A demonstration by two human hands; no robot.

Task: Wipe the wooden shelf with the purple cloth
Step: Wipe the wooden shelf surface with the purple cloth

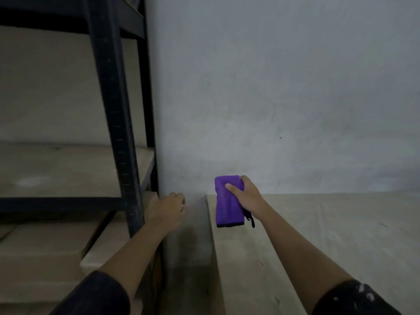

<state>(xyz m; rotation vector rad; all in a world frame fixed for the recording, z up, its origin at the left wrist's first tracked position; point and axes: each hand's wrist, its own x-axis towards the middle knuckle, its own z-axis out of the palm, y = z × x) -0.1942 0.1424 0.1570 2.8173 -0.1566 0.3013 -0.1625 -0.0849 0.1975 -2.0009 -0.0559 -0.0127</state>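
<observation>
My right hand [246, 195] grips a folded purple cloth [227, 206] with a dark hem, held just above the near-left corner of a pale wooden surface [318, 235] on the right. On the left stands a black metal rack [116, 123] with a wooden shelf [68, 171] at mid height. My left hand [169, 209] hovers beside the rack's front post, in the gap between rack and wooden surface, fingers loosely curled and holding nothing. Dark sleeves cover both upper forearms.
A grey-white wall [272, 87] rises behind everything. Below the shelf lie stacked pale boards or boxes [45, 253]. A narrow shadowed gap [191, 246] separates the rack from the wooden surface on the right.
</observation>
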